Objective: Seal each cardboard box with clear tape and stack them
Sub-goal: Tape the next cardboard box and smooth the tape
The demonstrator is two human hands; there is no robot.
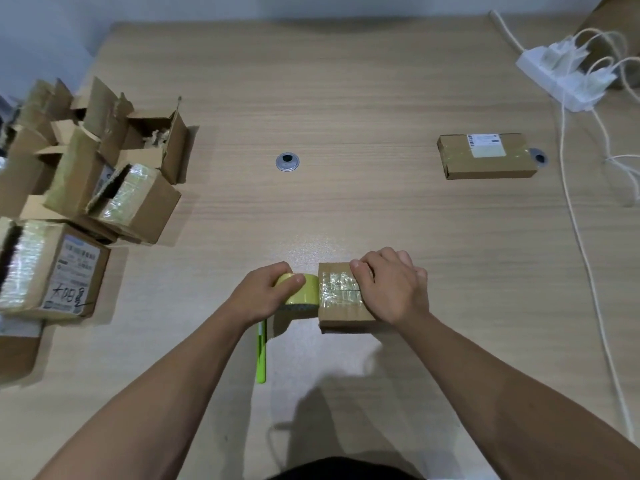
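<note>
A small cardboard box [337,311] lies on the table in front of me, with a strip of clear tape across its top. My left hand [265,294] grips a yellowish roll of tape [304,289] pressed against the box's left edge. My right hand [389,284] rests on the right half of the box, fingers curled over its far edge and top. A flat taped box [485,157] with a white label lies alone at the far right. A heap of open and taped cardboard boxes [104,174] sits at the left edge.
A green utility knife [260,355] lies on the table under my left wrist. A white power strip [562,76] with chargers and white cables [581,244] occupies the right side. Two round cable grommets [288,162] are set into the wooden table [346,98].
</note>
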